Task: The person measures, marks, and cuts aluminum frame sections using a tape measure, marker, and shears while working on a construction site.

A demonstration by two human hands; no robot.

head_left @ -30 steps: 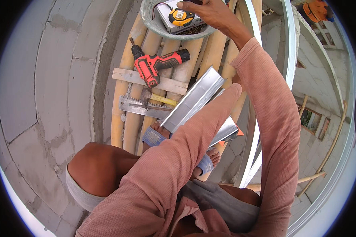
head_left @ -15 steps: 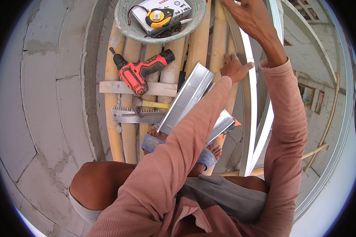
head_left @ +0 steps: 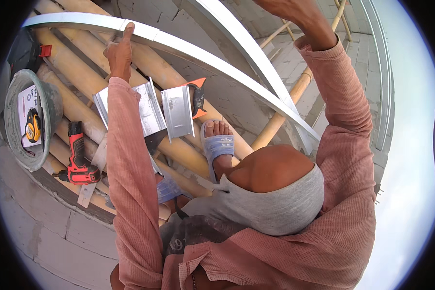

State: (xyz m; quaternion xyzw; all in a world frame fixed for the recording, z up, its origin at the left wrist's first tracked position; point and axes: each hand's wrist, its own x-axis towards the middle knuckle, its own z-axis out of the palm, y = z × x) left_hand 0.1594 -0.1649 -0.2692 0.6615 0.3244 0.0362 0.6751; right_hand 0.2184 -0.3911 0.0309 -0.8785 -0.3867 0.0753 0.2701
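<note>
My left hand [head_left: 122, 54] is closed at a long silvery-white metal rail [head_left: 193, 59], one digit stretched over its face, the others bent below. My right hand [head_left: 289, 10] is raised at the top edge, its fingers out of view. Below the rail, short metal channel pieces [head_left: 178, 112] lie on bamboo poles [head_left: 65, 55], beside an orange-and-black handled tool [head_left: 198, 96]. A red cordless drill [head_left: 82, 169] rests left of my left forearm, near a grey bucket [head_left: 54, 113] holding a white box and yellow tape measure [head_left: 33, 126].
A second long rail [head_left: 241, 43] crosses behind the first. A black case [head_left: 24, 53] sits at the left. My sandalled foot [head_left: 220, 147] stands on the poles. Block walls [head_left: 58, 227] line the lower left, and bamboo scaffold poles [head_left: 311, 72] the upper right.
The view has swung round to the right, so the rails run across the top. My left hand has moved up onto the rail, and my right hand has gone partly out of view.
</note>
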